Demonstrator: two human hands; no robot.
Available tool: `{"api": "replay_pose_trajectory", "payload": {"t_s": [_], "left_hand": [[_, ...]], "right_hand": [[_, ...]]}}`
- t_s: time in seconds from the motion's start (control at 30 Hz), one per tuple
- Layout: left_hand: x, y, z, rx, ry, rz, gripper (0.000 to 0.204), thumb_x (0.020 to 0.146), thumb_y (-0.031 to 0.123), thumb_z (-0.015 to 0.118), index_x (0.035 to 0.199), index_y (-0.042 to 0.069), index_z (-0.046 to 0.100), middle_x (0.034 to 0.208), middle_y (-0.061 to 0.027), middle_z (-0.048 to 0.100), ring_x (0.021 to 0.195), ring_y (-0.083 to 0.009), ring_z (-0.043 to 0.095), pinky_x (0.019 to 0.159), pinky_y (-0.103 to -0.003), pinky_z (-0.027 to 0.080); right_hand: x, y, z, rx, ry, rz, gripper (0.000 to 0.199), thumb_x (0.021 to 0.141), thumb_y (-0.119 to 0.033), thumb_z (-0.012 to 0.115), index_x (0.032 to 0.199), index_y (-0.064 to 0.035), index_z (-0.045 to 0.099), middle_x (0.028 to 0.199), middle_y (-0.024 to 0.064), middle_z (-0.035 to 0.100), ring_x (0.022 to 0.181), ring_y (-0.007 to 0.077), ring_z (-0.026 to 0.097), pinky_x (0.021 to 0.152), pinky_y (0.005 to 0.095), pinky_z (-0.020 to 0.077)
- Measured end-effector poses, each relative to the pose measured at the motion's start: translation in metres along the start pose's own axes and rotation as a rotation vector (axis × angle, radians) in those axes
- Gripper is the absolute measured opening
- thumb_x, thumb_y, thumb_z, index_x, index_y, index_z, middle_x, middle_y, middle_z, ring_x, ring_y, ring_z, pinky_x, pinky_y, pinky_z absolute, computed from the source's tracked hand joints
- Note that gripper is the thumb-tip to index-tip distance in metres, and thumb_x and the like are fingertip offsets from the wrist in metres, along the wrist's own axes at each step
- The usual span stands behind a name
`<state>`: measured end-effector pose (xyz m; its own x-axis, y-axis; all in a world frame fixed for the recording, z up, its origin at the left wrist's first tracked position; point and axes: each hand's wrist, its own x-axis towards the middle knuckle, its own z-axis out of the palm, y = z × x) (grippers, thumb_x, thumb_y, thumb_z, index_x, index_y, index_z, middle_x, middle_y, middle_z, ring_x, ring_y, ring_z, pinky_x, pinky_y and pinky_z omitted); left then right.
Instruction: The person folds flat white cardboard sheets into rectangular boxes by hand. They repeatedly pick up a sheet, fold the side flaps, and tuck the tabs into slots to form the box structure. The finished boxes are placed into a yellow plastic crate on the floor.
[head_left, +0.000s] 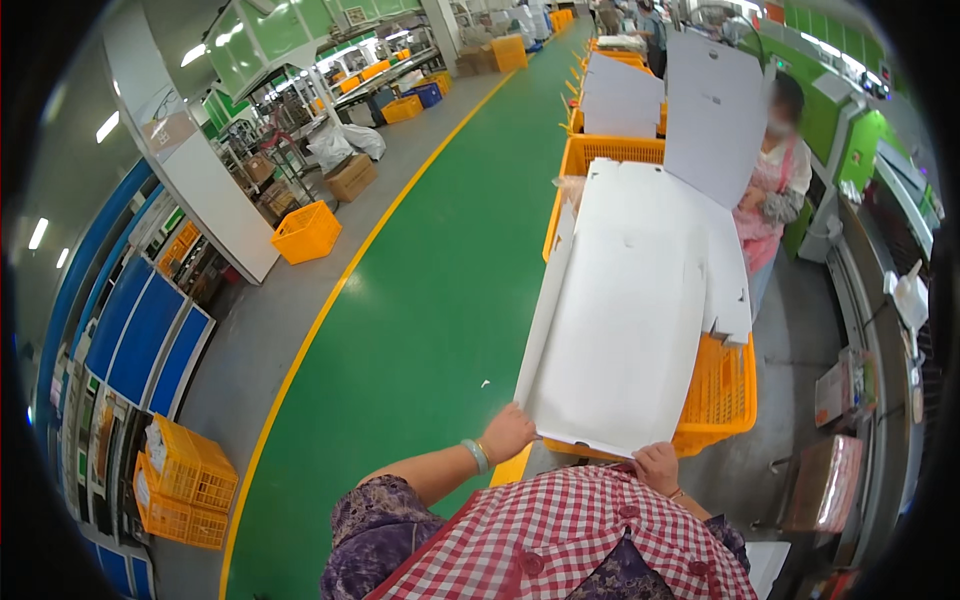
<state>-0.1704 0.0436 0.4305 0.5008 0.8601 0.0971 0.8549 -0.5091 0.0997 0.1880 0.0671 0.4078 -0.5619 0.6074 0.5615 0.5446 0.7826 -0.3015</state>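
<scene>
A large white cardboard sheet (620, 330) with a folded-up left edge lies over the yellow plastic crates (722, 385) in front of me. My left hand (507, 432) grips its near left corner, fingers closed around the edge. At the near right corner, my right hand (656, 467) is closed on the same sheet. Under its right side another white cardboard piece (728, 280) with notched edges shows. Farther off, a white panel (712, 115) stands upright beside a person in a pink apron (768, 190).
A green walkway (430, 260) with a yellow border line runs along my left. Beyond it are a yellow crate (306, 232), a cardboard box (350, 178) and stacked yellow crates (185, 480). Green machinery (850, 150) and a wrapped stool (825, 483) line the right side.
</scene>
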Motion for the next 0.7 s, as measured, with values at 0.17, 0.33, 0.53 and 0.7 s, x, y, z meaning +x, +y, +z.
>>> {"api": "replay_pose_trajectory", "payload": {"t_s": [0.17,0.33,0.53,0.7], "left_hand": [[0.017,0.041,0.025,-0.234,0.353,0.062,0.015,0.085,0.022,0.062,0.089,0.008,0.058,0.080,-0.0053,0.061,0.077,-0.0249,0.058,0.075,-0.037,0.045],[0.031,0.050,0.036,-0.258,0.374,0.020,0.013,0.086,0.019,0.062,0.086,0.008,0.057,0.077,-0.0057,0.059,0.075,-0.0240,0.058,0.070,-0.038,0.044],[0.038,0.043,0.039,-0.198,0.332,0.029,0.020,0.089,0.026,0.059,0.080,0.009,0.055,0.072,-0.0064,0.056,0.072,-0.0245,0.057,0.068,-0.037,0.044],[0.038,0.049,0.036,-0.237,0.358,0.050,0.025,0.090,0.029,0.058,0.077,0.009,0.055,0.071,-0.0066,0.056,0.071,-0.0245,0.056,0.067,-0.037,0.044]], "right_hand": [[0.004,-0.001,0.003,-0.055,-0.035,0.010,0.013,0.067,-0.013,0.071,0.070,-0.0099,0.059,0.067,0.0054,0.052,0.069,0.0251,0.051,0.066,0.0386,0.0407],[0.006,-0.004,0.002,-0.142,-0.085,0.022,0.017,0.066,-0.014,0.074,0.069,-0.0086,0.058,0.066,0.0065,0.052,0.069,0.0259,0.050,0.066,0.0391,0.0392],[0.002,0.003,0.006,-0.166,-0.102,0.024,0.017,0.075,-0.017,0.070,0.069,-0.0099,0.055,0.068,0.0066,0.052,0.072,0.0260,0.051,0.068,0.0389,0.0399],[0.017,-0.013,0.000,-0.147,-0.080,0.004,0.014,0.073,-0.012,0.069,0.082,-0.0078,0.059,0.075,0.0074,0.055,0.074,0.0270,0.052,0.066,0.0394,0.0405]]}}
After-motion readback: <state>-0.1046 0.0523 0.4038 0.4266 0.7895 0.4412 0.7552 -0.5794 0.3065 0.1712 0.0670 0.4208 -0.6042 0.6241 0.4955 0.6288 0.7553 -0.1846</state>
